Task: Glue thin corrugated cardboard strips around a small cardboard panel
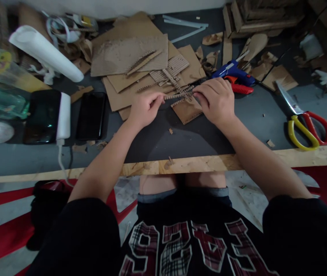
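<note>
Working the strip at its crossing looked like the step in hand. Location: near-right edge of the stack. Left grip: strip's left end pinched between thumb and fingertips. Right grip: fingers curled in close to the strip's other end, contact hidden, so couldn't tell if it was grasping anything. A second strip ran from atop the stack to the crossing; joined or just overlapping, unclear. Small panel lay just on the near side of the stack.

Doing it well, my judgement: light pinch, level pull, no squeeze across the ridges, since corrugated card probably crushed easily. Pressure belonged right at the crossing, with the far end braced so the second strip didn't skew. Forearms reached over the table edge; resting them there would have helped steady things.

Watch-outs: sheets in the stack looked loose and could have slid under a push. Glue gun, right of the stack, sat close to the right knuckles; hot or cold, couldn't tell, so clearance was worth minding. Scissors, well right of the stack, were out of the way.
</note>
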A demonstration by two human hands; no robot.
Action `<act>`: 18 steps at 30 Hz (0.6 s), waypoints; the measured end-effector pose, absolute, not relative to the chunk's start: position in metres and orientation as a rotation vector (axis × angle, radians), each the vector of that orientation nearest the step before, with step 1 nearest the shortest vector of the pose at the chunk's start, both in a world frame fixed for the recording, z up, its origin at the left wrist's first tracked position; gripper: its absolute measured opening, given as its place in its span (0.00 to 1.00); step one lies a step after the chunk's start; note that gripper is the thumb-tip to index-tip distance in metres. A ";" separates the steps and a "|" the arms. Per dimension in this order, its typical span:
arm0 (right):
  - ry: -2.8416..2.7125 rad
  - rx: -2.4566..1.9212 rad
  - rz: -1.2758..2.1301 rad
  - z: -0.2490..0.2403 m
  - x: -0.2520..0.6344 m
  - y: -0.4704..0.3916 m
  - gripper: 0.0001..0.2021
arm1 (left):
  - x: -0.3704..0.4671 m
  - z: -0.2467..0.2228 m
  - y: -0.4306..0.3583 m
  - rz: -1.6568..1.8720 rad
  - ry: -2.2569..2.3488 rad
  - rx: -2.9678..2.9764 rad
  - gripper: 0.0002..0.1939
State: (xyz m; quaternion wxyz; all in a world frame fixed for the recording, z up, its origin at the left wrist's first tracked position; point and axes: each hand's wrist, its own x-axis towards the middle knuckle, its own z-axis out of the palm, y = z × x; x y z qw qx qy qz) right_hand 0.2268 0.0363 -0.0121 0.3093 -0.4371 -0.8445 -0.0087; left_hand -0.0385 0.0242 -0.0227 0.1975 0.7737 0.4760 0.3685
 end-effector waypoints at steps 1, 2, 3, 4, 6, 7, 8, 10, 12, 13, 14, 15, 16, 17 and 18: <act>-2.221 -1.169 -0.016 -0.012 0.227 0.036 0.22 | -0.040 -0.025 0.029 1.108 1.338 2.124 0.22; -2.215 -1.181 0.000 -0.011 0.228 0.037 0.22 | -0.041 -0.027 0.036 1.171 1.337 2.093 0.21; -2.212 -1.189 0.020 -0.011 0.228 0.037 0.22 | -0.042 -0.027 0.043 1.186 1.318 2.093 0.19; -2.211 -1.192 0.041 -0.011 0.229 0.038 0.23 | -0.044 -0.025 0.050 1.167 1.301 2.119 0.17; -2.200 -1.188 0.073 -0.011 0.229 0.038 0.24 | -0.045 -0.018 0.066 1.005 1.272 2.249 0.16; -2.190 -1.184 0.083 -0.010 0.229 0.038 0.24 | -0.045 -0.013 0.074 0.865 1.282 2.340 0.18; -2.177 -1.179 0.086 -0.010 0.228 0.038 0.25 | -0.043 -0.009 0.081 0.715 1.316 2.435 0.22; -2.149 -1.178 0.077 -0.008 0.228 0.036 0.24 | -0.036 -0.003 0.094 0.498 1.368 2.589 0.25; -2.138 -1.192 0.061 -0.005 0.227 0.033 0.21 | -0.026 -0.002 0.105 0.427 1.260 2.634 0.21; -2.143 -1.201 0.052 -0.004 0.227 0.031 0.20 | -0.021 -0.003 0.110 0.456 1.199 2.619 0.16; -2.152 -1.209 0.046 -0.003 0.227 0.030 0.19 | -0.017 -0.004 0.113 0.484 1.165 2.579 0.11; -2.164 -1.215 0.042 -0.002 0.227 0.029 0.17 | -0.014 -0.005 0.116 0.549 1.150 2.524 0.08; -2.175 -1.217 0.038 -0.002 0.227 0.029 0.16 | -0.012 -0.003 0.118 0.629 1.161 2.483 0.06; -2.183 -1.216 0.032 -0.002 0.227 0.029 0.15 | -0.012 0.000 0.118 0.707 1.199 2.452 0.05; -2.190 -1.211 0.020 -0.002 0.227 0.029 0.14 | -0.014 0.005 0.117 0.785 1.267 2.436 0.05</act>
